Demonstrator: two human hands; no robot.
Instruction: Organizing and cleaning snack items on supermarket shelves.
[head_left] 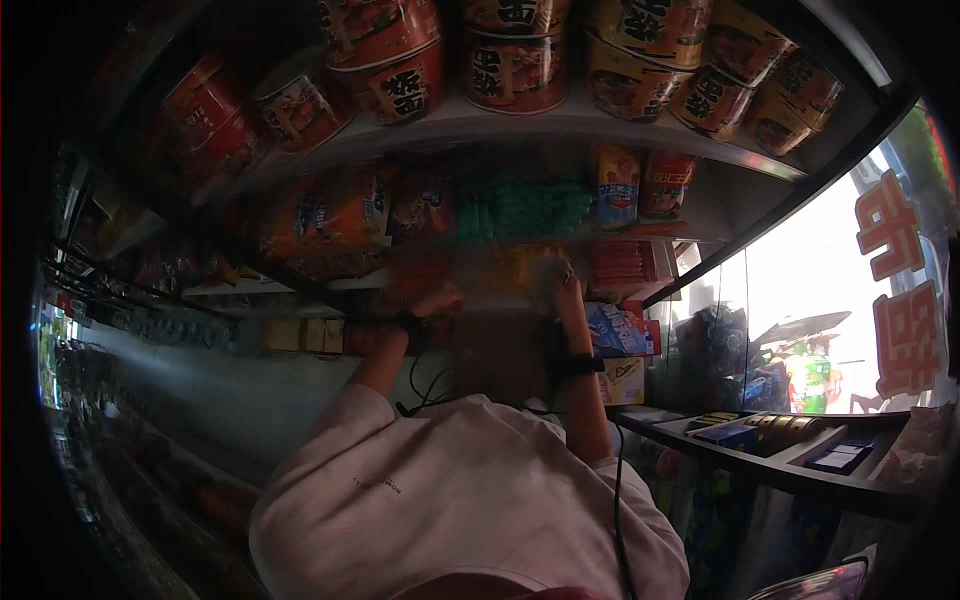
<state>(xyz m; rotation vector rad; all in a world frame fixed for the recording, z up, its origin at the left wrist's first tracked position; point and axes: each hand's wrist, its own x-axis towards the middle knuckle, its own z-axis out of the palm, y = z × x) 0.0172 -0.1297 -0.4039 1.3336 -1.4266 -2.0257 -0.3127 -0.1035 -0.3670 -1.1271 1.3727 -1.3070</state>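
Observation:
My left hand (437, 300) reaches to the front of a low shelf, its fingers curled. Just beyond it are dim red packages (418, 272); whether the fingers grip anything is hidden. My right hand (563, 285) is raised at the same shelf, its fingers smeared by motion. Between my hands, blurred yellow-orange packages (512, 268) sit on the shelf. To the right of my right hand stands a box of red sticks or tubes (622, 262). Both wrists wear dark bands.
Overhead, a shelf (420, 135) bears several instant noodle tubs (515, 75). Below it are orange snack bags (325, 215), green packages (525, 205) and a blue-and-white pack (618, 187). A blue box (617, 330) stands beside my right wrist. At right is a counter tray (770, 465) by a bright window.

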